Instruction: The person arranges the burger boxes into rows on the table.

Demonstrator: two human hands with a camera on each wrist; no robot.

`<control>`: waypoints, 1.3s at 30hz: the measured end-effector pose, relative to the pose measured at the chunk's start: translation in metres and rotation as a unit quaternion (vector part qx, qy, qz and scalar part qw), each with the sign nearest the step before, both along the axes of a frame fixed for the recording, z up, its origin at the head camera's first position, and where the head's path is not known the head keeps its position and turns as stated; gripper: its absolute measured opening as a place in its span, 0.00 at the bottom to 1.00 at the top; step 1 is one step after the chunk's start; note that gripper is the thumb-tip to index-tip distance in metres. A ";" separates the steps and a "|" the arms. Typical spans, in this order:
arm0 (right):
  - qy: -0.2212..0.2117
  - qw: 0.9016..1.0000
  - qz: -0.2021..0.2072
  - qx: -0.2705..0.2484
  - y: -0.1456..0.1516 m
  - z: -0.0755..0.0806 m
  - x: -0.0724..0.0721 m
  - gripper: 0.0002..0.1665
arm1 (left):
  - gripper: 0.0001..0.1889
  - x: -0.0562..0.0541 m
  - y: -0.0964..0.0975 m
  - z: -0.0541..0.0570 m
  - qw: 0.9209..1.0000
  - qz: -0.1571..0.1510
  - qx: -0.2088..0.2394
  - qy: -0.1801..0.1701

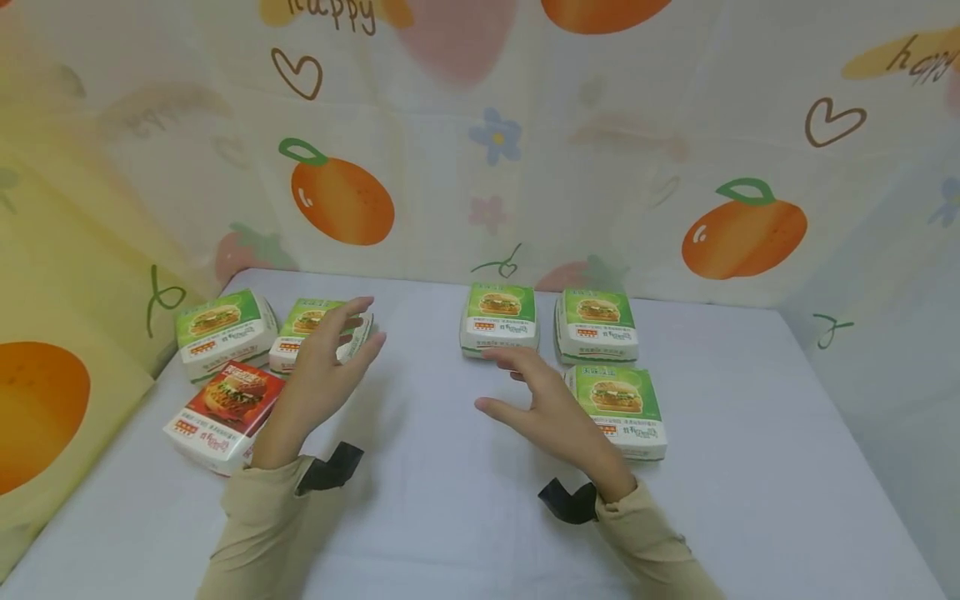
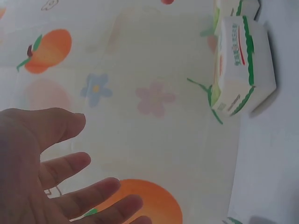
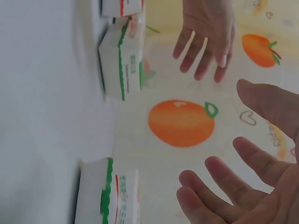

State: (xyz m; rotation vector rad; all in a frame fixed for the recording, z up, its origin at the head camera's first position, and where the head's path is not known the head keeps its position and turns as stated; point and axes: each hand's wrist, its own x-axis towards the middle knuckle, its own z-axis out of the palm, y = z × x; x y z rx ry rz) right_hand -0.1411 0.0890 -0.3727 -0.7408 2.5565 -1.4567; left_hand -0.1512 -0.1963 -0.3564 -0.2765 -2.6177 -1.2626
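Observation:
Over the left half of the table my left hand [image 1: 326, 367] hangs in the air with fingers spread and nothing held. In the head view it overlaps a green-and-white burger box [image 1: 288, 346] and partly hides it. Next to that box are another green burger box [image 1: 225, 333] and, nearer me, a red-and-white one [image 1: 225, 417]. My right hand [image 1: 555, 408] is also raised, its palm facing left and its fingers loosely extended around nothing. It covers a corner of a nearby green burger box [image 1: 626, 408]. Behind it stand two more green boxes, one nearer the middle [image 1: 498, 321] and one to its right [image 1: 597, 325].
A white cloth covers the table [image 1: 442, 517]. Its back edge meets a hanging curtain [image 1: 420, 108] printed with oranges, hearts and flowers. More printed cloth [image 1: 67, 275] hangs along the left side. Dark straps [image 1: 332, 468] show at both wrists.

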 end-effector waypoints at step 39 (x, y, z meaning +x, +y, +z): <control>-0.076 0.994 0.030 -0.072 -0.111 -0.043 -0.044 0.32 | 0.31 -0.011 -0.076 -0.017 0.994 0.088 -0.030 -0.064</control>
